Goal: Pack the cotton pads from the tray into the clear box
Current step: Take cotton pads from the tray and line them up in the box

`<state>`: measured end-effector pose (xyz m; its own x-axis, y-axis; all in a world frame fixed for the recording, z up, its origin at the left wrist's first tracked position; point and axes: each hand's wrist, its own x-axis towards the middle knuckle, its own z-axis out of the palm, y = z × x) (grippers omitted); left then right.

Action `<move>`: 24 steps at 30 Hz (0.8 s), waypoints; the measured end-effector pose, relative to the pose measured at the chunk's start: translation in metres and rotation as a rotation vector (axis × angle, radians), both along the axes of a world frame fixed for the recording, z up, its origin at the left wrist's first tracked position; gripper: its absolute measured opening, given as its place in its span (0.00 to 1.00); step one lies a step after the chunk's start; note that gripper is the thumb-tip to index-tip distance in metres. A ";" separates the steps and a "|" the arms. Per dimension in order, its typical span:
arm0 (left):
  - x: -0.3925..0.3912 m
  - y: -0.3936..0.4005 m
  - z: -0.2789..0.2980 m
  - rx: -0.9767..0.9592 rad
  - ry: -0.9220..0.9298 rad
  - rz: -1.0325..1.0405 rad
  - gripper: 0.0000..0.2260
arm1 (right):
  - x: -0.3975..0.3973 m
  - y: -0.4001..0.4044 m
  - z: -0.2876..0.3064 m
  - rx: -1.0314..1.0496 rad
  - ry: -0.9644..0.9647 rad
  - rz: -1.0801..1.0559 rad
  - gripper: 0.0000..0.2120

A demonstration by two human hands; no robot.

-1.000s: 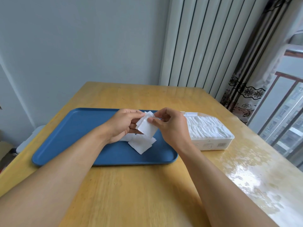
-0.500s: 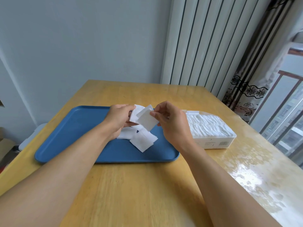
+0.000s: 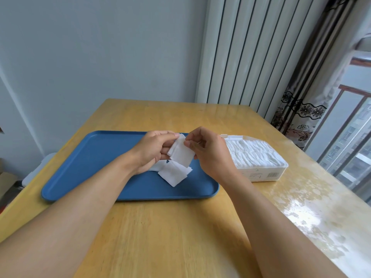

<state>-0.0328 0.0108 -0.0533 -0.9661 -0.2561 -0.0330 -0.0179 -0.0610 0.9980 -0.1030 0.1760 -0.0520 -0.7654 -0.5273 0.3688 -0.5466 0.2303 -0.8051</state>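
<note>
A blue tray lies on the wooden table. Above its right part, my left hand and my right hand both pinch a small stack of white square cotton pads, held tilted between them. More loose cotton pads lie on the tray just below the hands, some partly hidden under my left hand. The clear box stands right of the tray, its lid open and rows of white pads inside.
The wooden table reaches to a wall at the back. A white radiator and a patterned curtain stand behind the box, with a window to the right. The table's right side shows glare.
Both hands have brought the held pads together into one stack and lowered them slightly. The view has shifted a little.
</note>
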 end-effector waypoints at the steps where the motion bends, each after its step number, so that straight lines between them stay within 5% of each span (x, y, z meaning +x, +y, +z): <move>1: 0.000 0.001 0.000 -0.010 0.004 -0.008 0.11 | 0.000 0.000 0.000 -0.003 -0.005 -0.006 0.03; 15: -0.007 -0.002 -0.001 0.085 0.019 0.307 0.06 | 0.000 0.004 0.001 0.054 -0.092 -0.061 0.06; 19: -0.007 0.000 -0.002 0.074 0.010 0.319 0.06 | 0.005 0.001 0.001 0.019 -0.100 -0.102 0.02; 24: -0.007 0.009 0.002 0.118 0.040 0.230 0.07 | 0.009 -0.002 0.001 0.024 -0.152 -0.139 0.11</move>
<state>-0.0401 0.0197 -0.0514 -0.8840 -0.4659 -0.0382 0.0495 -0.1744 0.9834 -0.0940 0.1738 -0.0510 -0.8774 -0.4199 0.2319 -0.3807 0.3155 -0.8692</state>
